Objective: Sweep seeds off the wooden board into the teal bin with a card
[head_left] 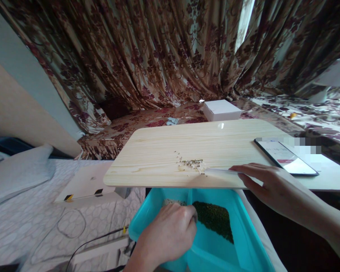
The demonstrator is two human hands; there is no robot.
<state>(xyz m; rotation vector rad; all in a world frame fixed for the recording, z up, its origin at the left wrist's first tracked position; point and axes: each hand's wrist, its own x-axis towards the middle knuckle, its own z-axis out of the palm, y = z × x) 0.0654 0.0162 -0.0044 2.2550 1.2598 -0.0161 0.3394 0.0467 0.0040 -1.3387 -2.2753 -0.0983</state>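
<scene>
My right hand [260,177] pinches a thin whitish strip [222,171] between thumb and fingers, its exact kind unclear. The strip's far end lies on the pale wooden board [153,151], beside a scatter of small green, dark and whitish grains [194,163]. Below the board's front edge stands a turquoise divided tub [246,226]. Green beans or grains [212,217] fill part of its right compartment; pale grains with dark specks [174,202] show in the left one. My left hand [172,226] is closed above the tub near its divider, fingertips hidden.
A tablet or large phone [286,156] with a lit screen lies on the board's right side. Behind the board is a white box [222,109] before patterned curtains [158,49]. On the bed at left lie a flat pale box [87,181], a cable [93,240] and a pillow [22,170].
</scene>
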